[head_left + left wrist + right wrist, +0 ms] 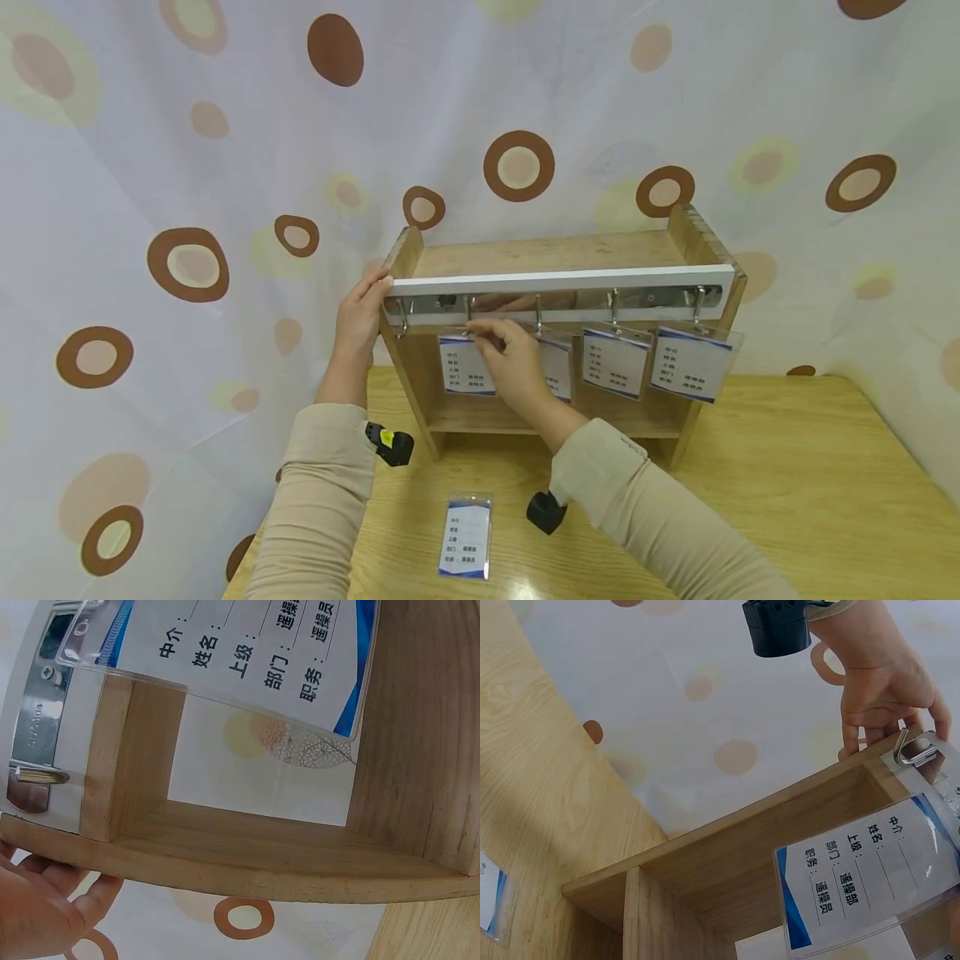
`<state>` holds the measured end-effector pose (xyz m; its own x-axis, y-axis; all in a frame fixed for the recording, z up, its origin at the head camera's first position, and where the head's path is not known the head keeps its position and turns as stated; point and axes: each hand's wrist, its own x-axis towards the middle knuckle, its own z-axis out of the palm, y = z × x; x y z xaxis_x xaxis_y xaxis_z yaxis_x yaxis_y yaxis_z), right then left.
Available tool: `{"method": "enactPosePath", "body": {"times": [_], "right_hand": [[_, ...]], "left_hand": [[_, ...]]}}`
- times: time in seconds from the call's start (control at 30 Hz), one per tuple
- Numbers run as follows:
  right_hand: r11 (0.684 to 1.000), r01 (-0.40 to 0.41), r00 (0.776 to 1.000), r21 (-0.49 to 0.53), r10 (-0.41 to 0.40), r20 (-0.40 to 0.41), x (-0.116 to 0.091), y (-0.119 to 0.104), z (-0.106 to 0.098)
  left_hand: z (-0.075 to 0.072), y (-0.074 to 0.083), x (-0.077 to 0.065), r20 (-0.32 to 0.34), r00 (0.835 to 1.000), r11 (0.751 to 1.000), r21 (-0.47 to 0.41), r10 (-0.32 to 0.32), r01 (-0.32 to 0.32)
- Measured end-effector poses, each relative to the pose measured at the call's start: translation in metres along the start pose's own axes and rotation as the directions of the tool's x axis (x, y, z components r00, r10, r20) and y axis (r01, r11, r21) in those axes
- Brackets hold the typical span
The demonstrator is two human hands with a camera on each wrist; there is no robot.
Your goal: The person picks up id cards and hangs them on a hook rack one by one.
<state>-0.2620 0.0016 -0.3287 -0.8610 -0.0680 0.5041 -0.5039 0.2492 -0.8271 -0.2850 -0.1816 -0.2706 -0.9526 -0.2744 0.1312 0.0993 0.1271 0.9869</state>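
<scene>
A small wooden shelf [543,254] carries a white hook rail [562,281] along its upper front. My left hand [358,321] grips the shelf's left upper corner, its fingers against the side board in the right wrist view. At the second hook from the left, my right hand [517,367] pinches the top edge of a clear name badge [467,367]. Its blue-edged card also shows large in the left wrist view. To its right hang a badge [557,365] partly behind my hand, another badge [615,362] and a tilted badge [693,364]. The leftmost hook [402,318] carries no badge.
The shelf stands on a wood-grain table [795,467] close to a spotted wall covering [600,100]. One more badge [465,537] lies flat on the table in front. Black wrist cameras [546,512] hang below both cuffs.
</scene>
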Motion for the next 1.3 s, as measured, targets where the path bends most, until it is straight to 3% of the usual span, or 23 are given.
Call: {"method": "enactPosePath", "body": {"times": [0.2, 0.4, 0.57, 0.7, 1.03, 1.3], "right_hand": [[0.998, 0.000, 1.000, 0.056, -0.002, 0.025, 0.000, -0.003, -0.006], [0.994, -0.001, 0.997, 0.112, -0.008, 0.079, -0.002, -0.007, -0.012], [0.985, -0.004, 0.992, 0.172, -0.018, 0.125, -0.005, -0.015, -0.022], [0.983, -0.014, 0.986, 0.182, -0.016, 0.167, -0.009, -0.022, -0.032], [0.985, 0.087, 0.991, 0.148, -0.100, 0.086, -0.015, -0.032, -0.075], [0.992, 0.124, 0.992, 0.002, -0.124, -0.008, -0.018, -0.026, -0.116]], "left_hand": [[0.001, 0.001, 0.004, 0.021, 1.000, 1.000, -0.007, -0.016, 0.016], [-0.005, 0.000, 0.003, 0.083, 0.997, 1.000, -0.024, -0.003, 0.005], [-0.010, -0.005, -0.004, 0.096, 0.995, 1.000, -0.029, -0.008, 0.011], [-0.015, -0.011, -0.015, 0.094, 0.995, 0.999, 0.022, -0.041, 0.039], [-0.035, -0.037, -0.051, 0.151, 0.985, 0.976, 0.215, -0.080, 0.047], [-0.039, -0.064, -0.067, 0.221, 0.964, 0.963, 0.254, -0.146, 0.087]]}}
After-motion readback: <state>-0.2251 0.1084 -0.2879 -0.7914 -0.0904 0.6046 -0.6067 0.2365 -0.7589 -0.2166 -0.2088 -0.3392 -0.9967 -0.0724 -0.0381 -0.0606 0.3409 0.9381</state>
